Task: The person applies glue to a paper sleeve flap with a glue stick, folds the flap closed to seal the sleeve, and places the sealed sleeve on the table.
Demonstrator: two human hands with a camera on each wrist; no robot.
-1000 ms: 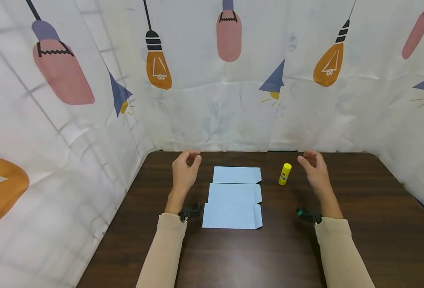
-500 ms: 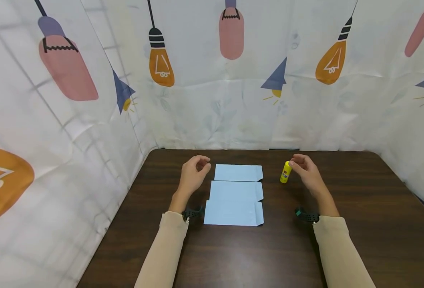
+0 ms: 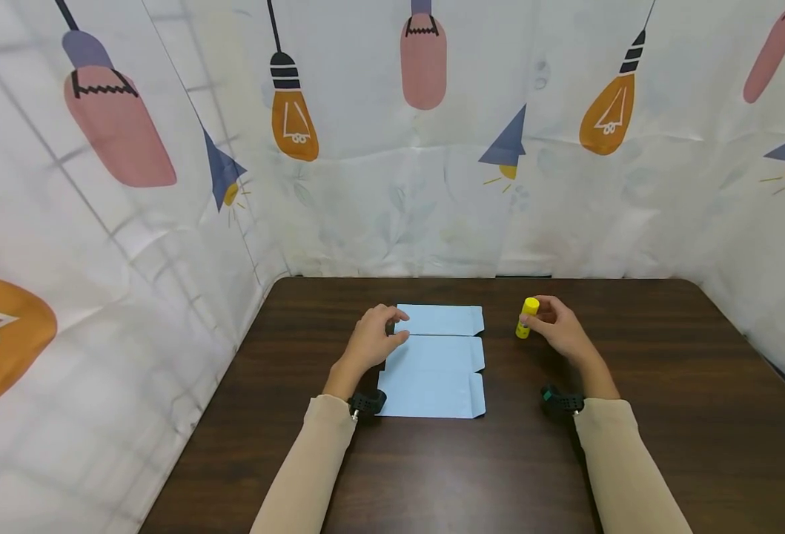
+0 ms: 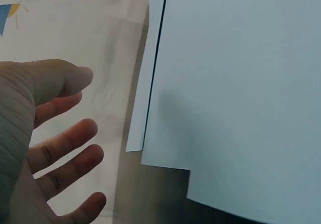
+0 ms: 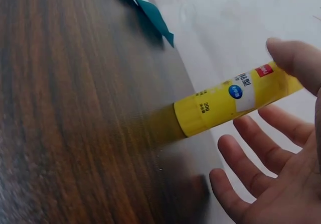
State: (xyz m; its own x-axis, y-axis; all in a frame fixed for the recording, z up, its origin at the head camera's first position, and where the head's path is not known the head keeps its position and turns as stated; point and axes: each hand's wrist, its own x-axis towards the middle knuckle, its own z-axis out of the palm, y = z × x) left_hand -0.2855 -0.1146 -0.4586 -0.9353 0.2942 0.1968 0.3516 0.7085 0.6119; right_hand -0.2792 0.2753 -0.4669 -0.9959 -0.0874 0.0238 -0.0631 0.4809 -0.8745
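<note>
Three light-blue paper pieces, the far one [image 3: 442, 319], the middle one [image 3: 442, 354] and the near one [image 3: 428, 395], lie in a column on the table, with narrow flaps along their right ends. My left hand [image 3: 373, 337] hovers at their left edge, fingers apart and holding nothing; the left wrist view shows paper [image 4: 241, 83] beside it. A yellow glue stick [image 5: 225, 101] stands upright on the table to the right of the papers. Around its upper part is my right hand [image 3: 562, 330], thumb on one side and loose fingers on the other, without a visible firm grip.
The dark brown wooden table [image 3: 425, 482] reaches back to a white curtain [image 3: 379, 215] printed with lamps. Black wristbands, left [image 3: 368, 403] and right [image 3: 561, 400], circle both wrists. In the right wrist view, a paper edge [image 5: 155, 20] looks teal.
My left hand has moved right and nearer, over the left edge of the papers. The right hand has moved left, bringing its thumb and fingers around the glue stick, which stays in place.
</note>
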